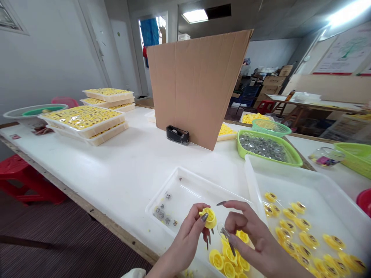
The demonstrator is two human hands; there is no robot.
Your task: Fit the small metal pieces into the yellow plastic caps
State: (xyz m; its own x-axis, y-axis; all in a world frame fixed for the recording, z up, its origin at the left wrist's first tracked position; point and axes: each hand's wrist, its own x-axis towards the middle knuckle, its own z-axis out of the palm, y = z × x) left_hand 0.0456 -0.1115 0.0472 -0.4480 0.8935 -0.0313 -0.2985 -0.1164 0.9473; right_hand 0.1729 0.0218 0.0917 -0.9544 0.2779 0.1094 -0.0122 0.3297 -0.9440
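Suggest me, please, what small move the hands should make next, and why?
Probably the right hand should bring its small clear piece to the yellow cup. The left hand holds that cup with its hollow showing; cup and clear piece are close but apart. Yellow pieces in the right-hand tray seem to have clear covers.

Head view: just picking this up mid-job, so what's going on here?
A person's left hand holds a yellow piece, while the right hand pinches a small clear piece close beside it; the two are apart. Below is the left tray, with loose yellow pieces heaped at its near end and small grey bits toward its left side. The right tray holds more yellow pieces, spread out. Farther back sits a green basket.
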